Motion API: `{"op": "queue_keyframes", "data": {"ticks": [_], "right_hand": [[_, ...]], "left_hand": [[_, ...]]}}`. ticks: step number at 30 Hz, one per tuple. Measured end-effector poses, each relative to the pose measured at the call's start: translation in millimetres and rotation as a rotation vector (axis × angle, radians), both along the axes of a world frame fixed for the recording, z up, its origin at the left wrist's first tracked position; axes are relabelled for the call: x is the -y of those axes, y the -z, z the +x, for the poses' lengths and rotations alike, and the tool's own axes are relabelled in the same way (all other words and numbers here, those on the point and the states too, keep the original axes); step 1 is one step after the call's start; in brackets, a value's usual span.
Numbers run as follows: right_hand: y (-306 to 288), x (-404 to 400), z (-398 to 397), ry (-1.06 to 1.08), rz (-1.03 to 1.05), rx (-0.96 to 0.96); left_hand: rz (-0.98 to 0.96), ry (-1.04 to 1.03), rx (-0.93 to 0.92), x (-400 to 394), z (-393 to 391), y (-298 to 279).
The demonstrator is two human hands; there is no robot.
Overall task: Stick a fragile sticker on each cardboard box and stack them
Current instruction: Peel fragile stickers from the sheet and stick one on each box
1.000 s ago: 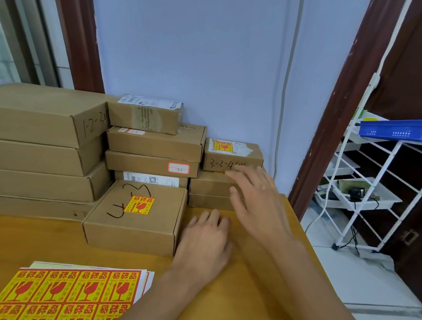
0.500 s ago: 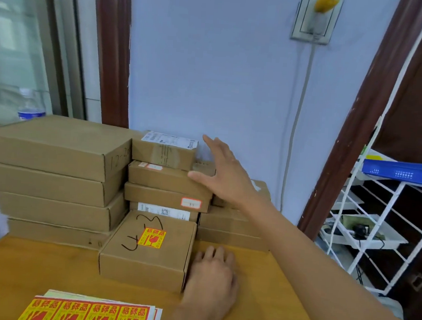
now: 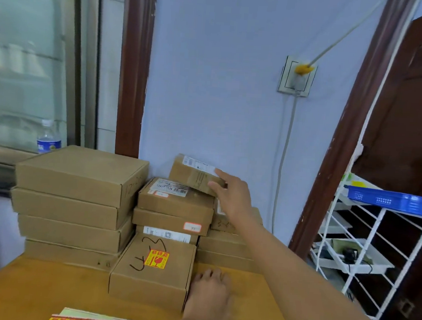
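cardboard box (image 3: pixel 195 176): tilted, white label, our right hand (image 3: pixel 234 199) grips its corner
stickered box (image 3: pixel 152 268): red-yellow sticker (image 3: pixel 156 259), our left hand (image 3: pixel 208 297) flat beside it

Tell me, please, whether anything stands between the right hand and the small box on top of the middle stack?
Nothing visible does. The right hand already grips the small box at its right end, tilted up off the middle stack. The left hand rests on the table beside the stickered box.
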State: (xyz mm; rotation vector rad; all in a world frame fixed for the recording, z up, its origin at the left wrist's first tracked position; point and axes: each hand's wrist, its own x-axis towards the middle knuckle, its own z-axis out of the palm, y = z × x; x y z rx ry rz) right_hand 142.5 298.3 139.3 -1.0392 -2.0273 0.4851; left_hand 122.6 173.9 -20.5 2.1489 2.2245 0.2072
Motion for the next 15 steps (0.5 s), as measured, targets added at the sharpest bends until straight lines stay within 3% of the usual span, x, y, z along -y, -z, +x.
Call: {"op": "queue_keyframes", "data": {"ticks": [4,8,12,15], "right_hand": [[-11,33,69,0.0,0.012,0.013],[-1,91,141,-0.003,-0.006,-0.044],[42,168,199,-0.005,-0.068,-0.061],[94,213,221,0.009,-0.101,0.004]], "left_hand": [[-0.084,0.014,-0.046,6,6,-16],[-0.207,0.172,-0.074,41,4,-54],[0.0,0.23,-0.005,125,-23,-70],[0.11,0.157,0.007,195,-66,-55]]}}
